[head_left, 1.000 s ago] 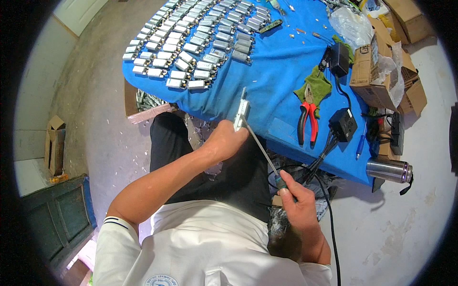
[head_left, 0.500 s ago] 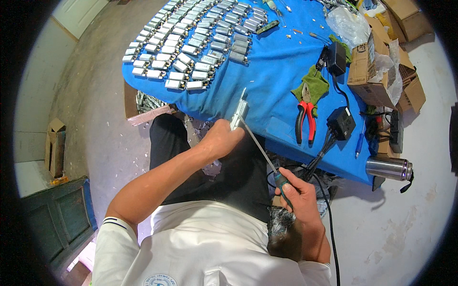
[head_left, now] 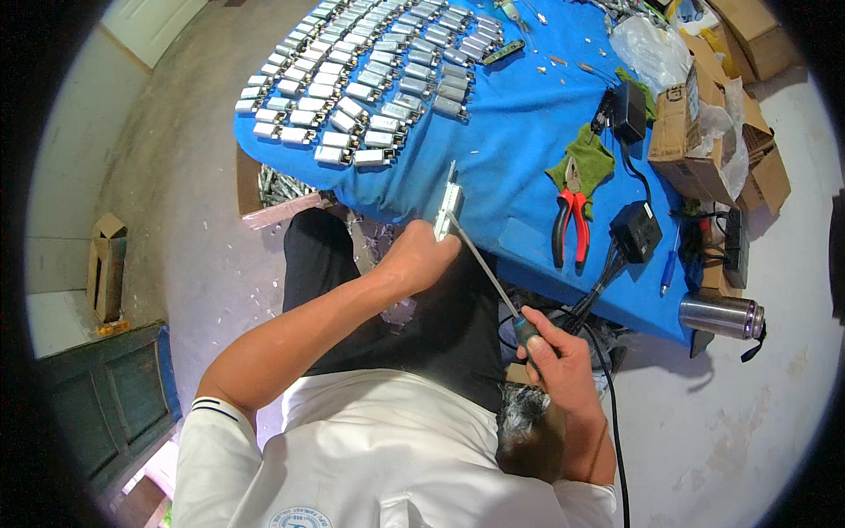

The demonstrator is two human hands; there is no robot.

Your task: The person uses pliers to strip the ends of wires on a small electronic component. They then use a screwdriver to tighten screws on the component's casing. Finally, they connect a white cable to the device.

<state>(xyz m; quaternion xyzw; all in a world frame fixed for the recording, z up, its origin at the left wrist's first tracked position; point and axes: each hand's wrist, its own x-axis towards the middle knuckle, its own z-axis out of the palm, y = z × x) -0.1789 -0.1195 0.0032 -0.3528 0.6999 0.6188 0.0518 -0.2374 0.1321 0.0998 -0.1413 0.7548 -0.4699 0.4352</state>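
My left hand [head_left: 427, 255] is closed around the lower end of a slim silver-white metal part [head_left: 447, 204], which has a thin pin-like tip pointing toward the table. In my right hand [head_left: 562, 356] is the dark teal handle of a screwdriver [head_left: 489, 275]. Its long shaft slants up to the left, and the tip meets the side of the metal part near my left fingers. Both hands are above my lap at the front edge of the blue-covered table [head_left: 519, 176]. My left fingers partly hide the part's lower end.
Rows of small silver rectangular units [head_left: 352, 88] cover the table's far left. To the right lie red-and-black pliers [head_left: 574, 216] on a green cloth [head_left: 591, 158], black adapters [head_left: 635, 231], a blue pen [head_left: 670, 268], a steel flask [head_left: 720, 316] and a cardboard box [head_left: 682, 132].
The whole view has shifted slightly, with the scene sitting a little further right. Both hands keep the same holds, and the screwdriver tip stays against the metal part.
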